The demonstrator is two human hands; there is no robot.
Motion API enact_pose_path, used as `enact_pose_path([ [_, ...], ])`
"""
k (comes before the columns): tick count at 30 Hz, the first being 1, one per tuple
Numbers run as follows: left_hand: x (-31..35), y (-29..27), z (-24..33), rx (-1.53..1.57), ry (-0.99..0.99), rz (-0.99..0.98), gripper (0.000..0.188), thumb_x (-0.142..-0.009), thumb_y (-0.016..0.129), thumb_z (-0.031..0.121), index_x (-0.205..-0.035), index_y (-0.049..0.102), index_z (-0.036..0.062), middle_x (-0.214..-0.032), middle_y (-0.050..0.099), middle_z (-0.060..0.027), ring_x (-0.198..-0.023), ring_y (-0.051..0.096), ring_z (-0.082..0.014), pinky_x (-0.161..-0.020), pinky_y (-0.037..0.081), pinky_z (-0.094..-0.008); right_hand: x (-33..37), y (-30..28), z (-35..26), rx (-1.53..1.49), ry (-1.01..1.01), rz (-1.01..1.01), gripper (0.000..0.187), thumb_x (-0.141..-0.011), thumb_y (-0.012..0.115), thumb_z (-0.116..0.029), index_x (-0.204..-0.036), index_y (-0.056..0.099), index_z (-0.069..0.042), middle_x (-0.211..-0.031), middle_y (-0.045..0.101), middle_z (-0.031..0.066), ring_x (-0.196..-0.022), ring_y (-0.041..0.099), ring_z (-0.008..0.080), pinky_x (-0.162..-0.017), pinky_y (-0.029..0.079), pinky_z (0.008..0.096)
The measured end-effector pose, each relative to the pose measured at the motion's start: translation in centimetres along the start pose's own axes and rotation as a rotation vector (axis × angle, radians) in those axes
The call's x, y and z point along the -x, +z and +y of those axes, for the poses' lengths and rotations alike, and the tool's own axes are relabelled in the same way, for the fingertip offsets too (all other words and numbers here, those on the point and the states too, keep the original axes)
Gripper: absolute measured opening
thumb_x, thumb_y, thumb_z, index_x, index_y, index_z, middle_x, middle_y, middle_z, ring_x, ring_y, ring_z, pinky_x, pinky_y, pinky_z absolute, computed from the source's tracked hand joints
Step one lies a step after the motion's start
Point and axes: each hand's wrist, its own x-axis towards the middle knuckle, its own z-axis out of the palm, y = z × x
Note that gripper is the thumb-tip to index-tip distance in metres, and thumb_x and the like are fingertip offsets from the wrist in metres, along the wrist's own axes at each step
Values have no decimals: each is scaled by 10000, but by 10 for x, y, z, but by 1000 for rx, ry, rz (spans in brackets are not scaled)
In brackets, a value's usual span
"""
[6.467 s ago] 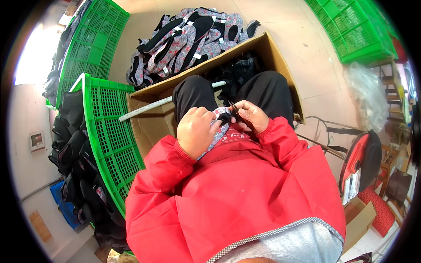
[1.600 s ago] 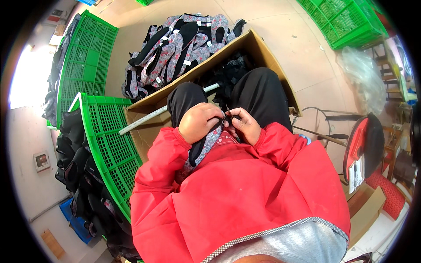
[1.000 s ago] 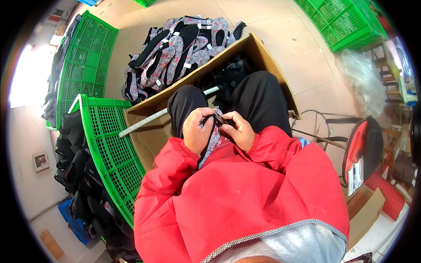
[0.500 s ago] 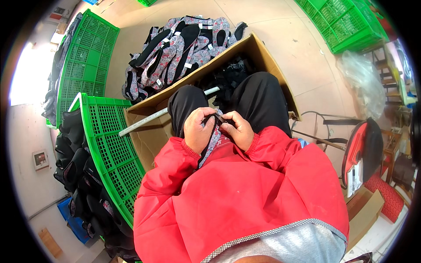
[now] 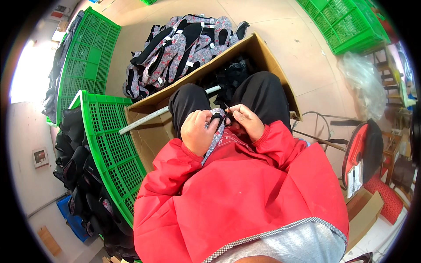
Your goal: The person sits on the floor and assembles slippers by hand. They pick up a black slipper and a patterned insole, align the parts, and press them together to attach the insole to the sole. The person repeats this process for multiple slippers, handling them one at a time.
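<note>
In front of my knees, my left hand [image 5: 197, 132] is closed on a grey floral fabric slipper [image 5: 214, 141] with black lining. The slipper hangs down toward the red apron, partly covered by my fingers. My right hand [image 5: 247, 122] is beside it, thumb and fingers pinched around a thin, dark, pointed tool [image 5: 227, 106]. Most of that tool is hidden in the hand, so its exact kind cannot be made out. The tool's tip is close to the slipper's edge.
An open cardboard box [image 5: 274, 65] with black scraps [image 5: 232, 76] surrounds my knees, a pale bar [image 5: 149, 119] across it. Beyond lies a heap of floral slippers [image 5: 175, 52]. Green crates [image 5: 112, 144] holding black slippers [image 5: 74, 162] stand left; a round-backed chair [image 5: 357, 153] is right.
My hands have moved apart, the right one shifting right and turning. The thin dark tip now shows at its fingers. The slipper stays in my left hand, its black-lined opening more visible.
</note>
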Motion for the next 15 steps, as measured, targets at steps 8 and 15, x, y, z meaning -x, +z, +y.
enact_pose_path([
  [8,-1,2,-7,2,205,26,180,-659,704,-48,-808,649,37,-775,575,-90,-710,593,-271,-631,484,-351,-4,-3,-24,147,135,-150,252,-998,506,-278,-1097,553,-51,-866,593,15,-651,485,58,-581,414,194],
  [15,2,1,-14,-48,332,16,180,-656,709,-59,-795,653,40,-784,564,-73,-696,579,-252,-591,469,-341,-17,-12,-14,388,38,-233,191,-992,523,-213,-1057,573,-41,-877,612,10,-756,565,70,-719,465,214],
])
